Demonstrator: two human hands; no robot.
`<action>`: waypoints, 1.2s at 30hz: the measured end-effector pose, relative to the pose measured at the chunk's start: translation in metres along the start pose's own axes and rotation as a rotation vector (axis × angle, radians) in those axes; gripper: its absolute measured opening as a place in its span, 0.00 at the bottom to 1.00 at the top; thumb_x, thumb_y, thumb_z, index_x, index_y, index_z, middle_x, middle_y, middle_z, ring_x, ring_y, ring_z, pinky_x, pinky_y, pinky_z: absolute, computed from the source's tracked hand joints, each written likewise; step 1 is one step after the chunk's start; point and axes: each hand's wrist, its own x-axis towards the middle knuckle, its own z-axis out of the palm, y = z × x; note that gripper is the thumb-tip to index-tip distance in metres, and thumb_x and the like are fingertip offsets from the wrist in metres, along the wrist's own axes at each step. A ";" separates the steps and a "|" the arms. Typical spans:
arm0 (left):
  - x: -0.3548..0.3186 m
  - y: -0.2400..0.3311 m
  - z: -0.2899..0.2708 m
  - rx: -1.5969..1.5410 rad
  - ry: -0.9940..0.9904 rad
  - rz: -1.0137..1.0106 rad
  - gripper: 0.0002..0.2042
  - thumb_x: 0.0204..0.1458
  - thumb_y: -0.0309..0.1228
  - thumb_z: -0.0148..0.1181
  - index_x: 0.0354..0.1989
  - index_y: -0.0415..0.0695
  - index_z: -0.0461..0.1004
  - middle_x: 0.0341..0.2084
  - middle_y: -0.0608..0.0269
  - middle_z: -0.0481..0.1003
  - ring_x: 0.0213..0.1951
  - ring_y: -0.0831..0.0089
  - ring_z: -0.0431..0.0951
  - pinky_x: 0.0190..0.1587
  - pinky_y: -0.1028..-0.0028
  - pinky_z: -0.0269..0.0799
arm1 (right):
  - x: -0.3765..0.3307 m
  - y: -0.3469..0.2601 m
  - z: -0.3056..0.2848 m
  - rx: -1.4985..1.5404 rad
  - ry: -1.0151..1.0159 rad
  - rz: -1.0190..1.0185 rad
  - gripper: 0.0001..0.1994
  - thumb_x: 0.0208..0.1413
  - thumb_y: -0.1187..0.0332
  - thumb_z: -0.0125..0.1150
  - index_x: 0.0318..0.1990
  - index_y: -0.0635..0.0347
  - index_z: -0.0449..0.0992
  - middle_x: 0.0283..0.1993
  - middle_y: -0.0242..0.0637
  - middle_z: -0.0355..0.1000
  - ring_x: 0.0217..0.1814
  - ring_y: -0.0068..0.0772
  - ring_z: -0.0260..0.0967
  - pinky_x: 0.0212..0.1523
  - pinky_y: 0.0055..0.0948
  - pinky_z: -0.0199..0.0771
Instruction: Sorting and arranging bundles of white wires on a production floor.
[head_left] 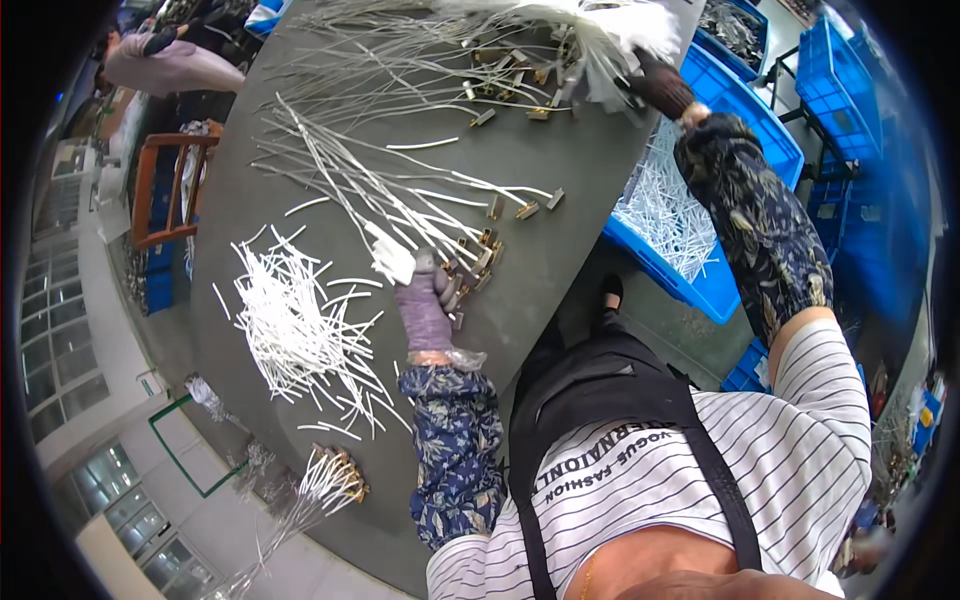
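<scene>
My left hand [428, 305], in a greyish-purple glove, rests on the dark table with its fingers curled. A small white bunch [392, 258] sticks out at its fingertips; what exactly it holds is unclear. Beside it lie thin cables [345, 170] fanned out, with small metal connectors [484, 250] at their near ends. My right hand [660, 88], in a dark glove, is at the far right table edge, against a blurred, whitish, see-through plastic sheet or bag [610, 40]. Its fingers are smeared by motion.
A pile of short white tubes [300, 325] covers the table's left part. Another cable bundle [335, 478] hangs over the near left edge. More cables with connectors [500, 80] lie at the far end. Blue crates [690, 290] with white tubes stand right. Another person's sleeve [170, 65] shows far left.
</scene>
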 end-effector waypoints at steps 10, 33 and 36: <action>-0.017 -0.010 0.041 -0.088 -0.078 -0.068 0.16 0.54 0.41 0.59 0.38 0.38 0.72 0.22 0.62 0.74 0.21 0.74 0.74 0.21 0.77 0.72 | -0.125 -0.093 0.089 0.068 -0.011 -0.570 0.18 0.48 0.62 0.62 0.49 0.48 0.72 0.40 0.37 0.70 0.39 0.40 0.72 0.36 0.36 0.73; 0.004 -0.002 -0.004 0.163 -0.010 -0.240 0.13 0.49 0.38 0.65 0.27 0.41 0.72 0.12 0.68 0.69 0.10 0.81 0.64 0.09 0.80 0.54 | -0.180 -0.218 0.117 0.260 -0.841 -0.880 0.18 0.54 0.55 0.53 0.49 0.52 0.73 0.38 0.36 0.75 0.38 0.35 0.74 0.41 0.34 0.74; 0.008 0.007 -0.020 0.416 0.135 -0.180 0.13 0.48 0.36 0.66 0.32 0.38 0.72 0.13 0.65 0.71 0.09 0.79 0.65 0.09 0.80 0.56 | -0.169 -0.186 0.103 0.167 -0.372 -0.801 0.25 0.49 0.53 0.63 0.55 0.49 0.68 0.52 0.43 0.66 0.49 0.46 0.69 0.45 0.41 0.72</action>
